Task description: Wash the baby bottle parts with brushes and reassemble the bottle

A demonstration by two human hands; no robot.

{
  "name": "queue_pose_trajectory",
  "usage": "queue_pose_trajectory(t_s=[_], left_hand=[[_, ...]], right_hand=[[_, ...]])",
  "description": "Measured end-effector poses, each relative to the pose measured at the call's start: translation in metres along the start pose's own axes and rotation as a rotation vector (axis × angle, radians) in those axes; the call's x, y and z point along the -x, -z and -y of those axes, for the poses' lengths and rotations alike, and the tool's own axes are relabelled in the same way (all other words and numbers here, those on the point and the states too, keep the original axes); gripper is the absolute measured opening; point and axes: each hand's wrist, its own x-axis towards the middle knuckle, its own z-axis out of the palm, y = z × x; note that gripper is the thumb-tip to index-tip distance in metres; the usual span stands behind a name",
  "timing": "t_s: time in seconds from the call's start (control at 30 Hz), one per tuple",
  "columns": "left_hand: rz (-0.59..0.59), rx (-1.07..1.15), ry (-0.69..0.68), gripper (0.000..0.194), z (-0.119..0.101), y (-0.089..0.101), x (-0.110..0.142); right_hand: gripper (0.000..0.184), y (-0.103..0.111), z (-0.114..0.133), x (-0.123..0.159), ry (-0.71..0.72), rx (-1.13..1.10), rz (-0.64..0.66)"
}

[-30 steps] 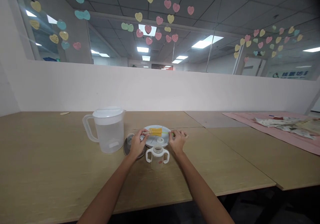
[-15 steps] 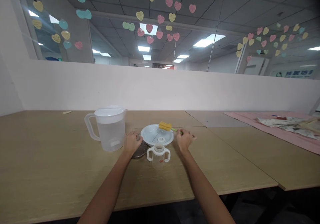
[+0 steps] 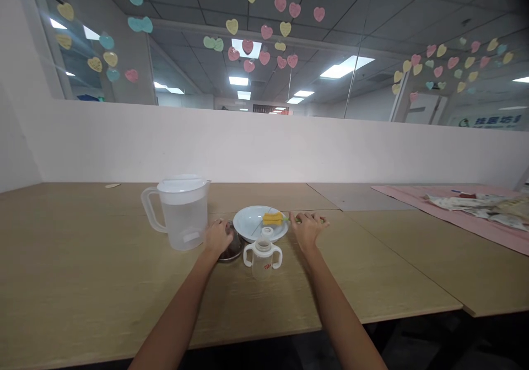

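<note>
My left hand lies curled over a dark round lid on the table, just right of a clear plastic pitcher of water. My right hand is closed loosely on the green handle of a yellow sponge brush. The brush's head rests on the right part of a white plate. A small clear baby bottle with two white handles stands upright between my hands, in front of the plate.
The wooden table runs left and right, with its front edge close to me. A pink cloth with patterned items on it lies at the far right. A white partition wall stands behind the table.
My right hand lifted the brush off the plate toward the right, then lowered its head back onto the plate's right side. My left hand let go of the brush tip and moved onto the dark lid.
</note>
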Motion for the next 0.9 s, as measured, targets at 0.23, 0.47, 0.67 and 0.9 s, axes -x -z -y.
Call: queue_pose_trajectory(t_s=[0.23, 0.47, 0.67, 0.9], left_hand=[[-0.013, 0.074, -0.051, 0.016, 0.002, 0.0, 0.0], [-0.218, 0.175, -0.11, 0.026, -0.014, 0.01, 0.004], [-0.096, 0.336, -0.528, 0.024, -0.044, 0.002, 0.015], [-0.047, 0.353, -0.487, 0.024, -0.044, -0.003, 0.016]], right_hand=[[0.037, 0.003, 0.005, 0.001, 0.084, 0.017, 0.11], [0.034, 0.001, 0.018, 0.007, 0.122, -0.029, 0.169], [0.034, -0.002, 0.024, 0.013, 0.085, -0.094, 0.164], [0.035, -0.005, 0.022, 0.014, 0.026, -0.103, 0.182]])
